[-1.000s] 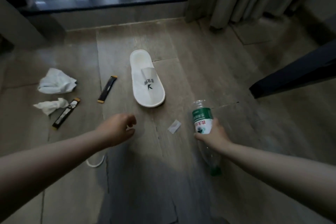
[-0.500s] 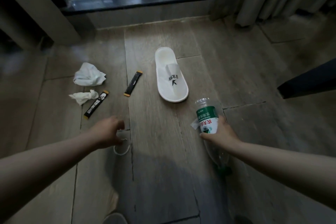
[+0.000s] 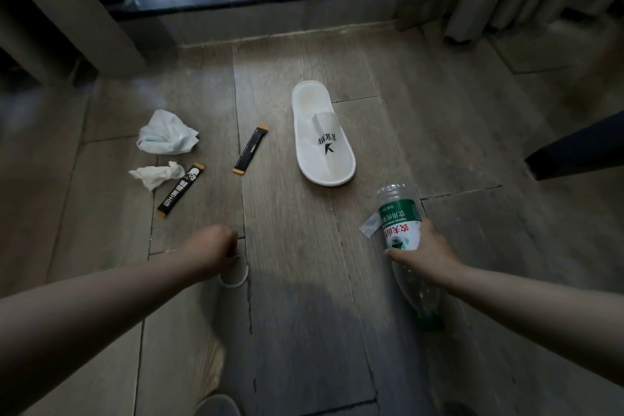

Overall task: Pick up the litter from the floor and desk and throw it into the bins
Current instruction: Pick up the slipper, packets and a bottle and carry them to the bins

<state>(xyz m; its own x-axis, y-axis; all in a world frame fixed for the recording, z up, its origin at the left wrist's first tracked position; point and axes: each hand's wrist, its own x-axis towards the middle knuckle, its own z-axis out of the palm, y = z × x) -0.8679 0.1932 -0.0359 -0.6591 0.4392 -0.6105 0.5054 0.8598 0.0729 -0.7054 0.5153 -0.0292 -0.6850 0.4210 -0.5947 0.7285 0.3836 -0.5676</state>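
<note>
Head view: right hand [image 3: 422, 253] wraps its fingers round the plastic bottle [image 3: 400, 223], cap nearest, base pointing away toward the slipper [image 3: 322, 135]. Left hand [image 3: 211, 252] curls over a white ring [image 3: 234, 277] on the floor [image 3: 304, 331]; I cannot tell whether it grips the ring. Beyond lie a printed sachet [image 3: 180, 189], a plain sachet [image 3: 251, 155] and tissues [image 3: 167, 133], with open floor between them.

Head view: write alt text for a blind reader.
A right hand grips a clear plastic bottle; the left hand is at a white ring on the wooden floor. Crumpled tissues, black sachets and a white slipper lie beyond.

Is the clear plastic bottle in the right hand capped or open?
Capped: a green cap closes the clear plastic bottle below the right hand.
</note>
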